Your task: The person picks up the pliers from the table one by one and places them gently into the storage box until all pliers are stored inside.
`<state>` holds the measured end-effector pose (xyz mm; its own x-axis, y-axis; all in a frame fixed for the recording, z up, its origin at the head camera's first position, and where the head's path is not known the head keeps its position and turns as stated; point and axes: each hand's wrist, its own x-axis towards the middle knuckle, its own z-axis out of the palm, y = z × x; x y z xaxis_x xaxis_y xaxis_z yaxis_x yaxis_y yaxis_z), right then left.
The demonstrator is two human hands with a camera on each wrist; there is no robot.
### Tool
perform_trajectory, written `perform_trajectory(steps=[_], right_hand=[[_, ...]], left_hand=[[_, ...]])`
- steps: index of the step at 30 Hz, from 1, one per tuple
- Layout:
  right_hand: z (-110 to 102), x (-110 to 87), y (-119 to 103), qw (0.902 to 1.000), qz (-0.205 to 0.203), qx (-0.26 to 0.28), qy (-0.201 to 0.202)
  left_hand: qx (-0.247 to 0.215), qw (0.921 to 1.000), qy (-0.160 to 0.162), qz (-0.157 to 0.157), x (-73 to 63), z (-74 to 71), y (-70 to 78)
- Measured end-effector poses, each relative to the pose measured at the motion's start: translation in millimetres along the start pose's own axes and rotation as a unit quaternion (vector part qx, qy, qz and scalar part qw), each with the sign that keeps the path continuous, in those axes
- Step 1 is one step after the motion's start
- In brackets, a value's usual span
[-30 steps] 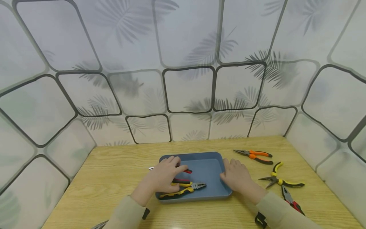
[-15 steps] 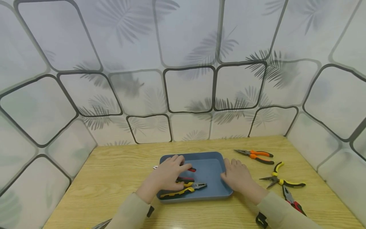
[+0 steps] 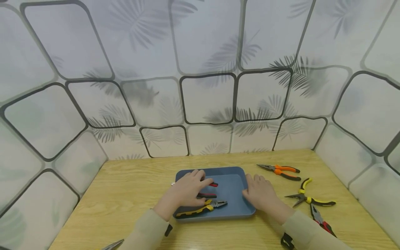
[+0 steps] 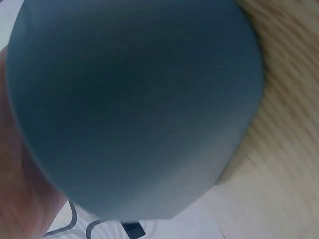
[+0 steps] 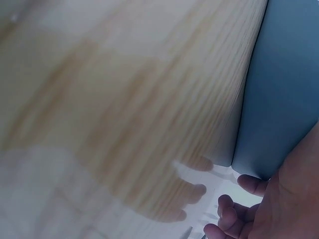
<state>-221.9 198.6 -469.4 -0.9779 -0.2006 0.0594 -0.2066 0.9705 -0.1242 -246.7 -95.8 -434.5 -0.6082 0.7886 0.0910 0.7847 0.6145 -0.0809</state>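
A shallow blue tray (image 3: 232, 192) lies on the table, and its outer wall (image 4: 134, 109) fills much of the left wrist view. Reaching over its left side, my left hand (image 3: 186, 190) grips red-and-black pliers (image 3: 214, 184). Their handle ends show beside my fingers; the metal tip pokes past the tray's left rim, and the middle is hidden under the hand. Yellow-and-black combination pliers (image 3: 206, 207) lie inside the tray, near its front wall. At the right wall, my right hand (image 3: 260, 192) holds the tray with the thumb over the rim.
Right of the tray lie orange-handled long-nose pliers (image 3: 278, 170), spread yellow-and-black pliers (image 3: 304, 199) and red-and-black long-nose pliers (image 3: 320, 219). A grey metal tool tip (image 3: 113, 244) shows at the lower left. Patterned wall panels (image 3: 207, 139) stand behind the wooden table (image 3: 134, 191).
My left hand has shifted to the right with the red-and-black pliers, so their tip sticks out less past the left rim. My right hand stays on the tray's right wall.
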Motion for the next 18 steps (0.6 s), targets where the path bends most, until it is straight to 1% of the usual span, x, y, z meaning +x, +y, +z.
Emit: perform_trajectory(steps=[9,18], right_hand=[[1.5,-0.1,0.7,1.0,0.003,-0.002,0.003],[2.3,0.5,1.2,1.0,0.007,0.001,-0.007]], left_hand=[[-0.004,0.9998,-0.019,-0.005,6.0,-0.2,3.9],[-0.008,0.9982,-0.056,-0.02,8.8,4.6,6.1]])
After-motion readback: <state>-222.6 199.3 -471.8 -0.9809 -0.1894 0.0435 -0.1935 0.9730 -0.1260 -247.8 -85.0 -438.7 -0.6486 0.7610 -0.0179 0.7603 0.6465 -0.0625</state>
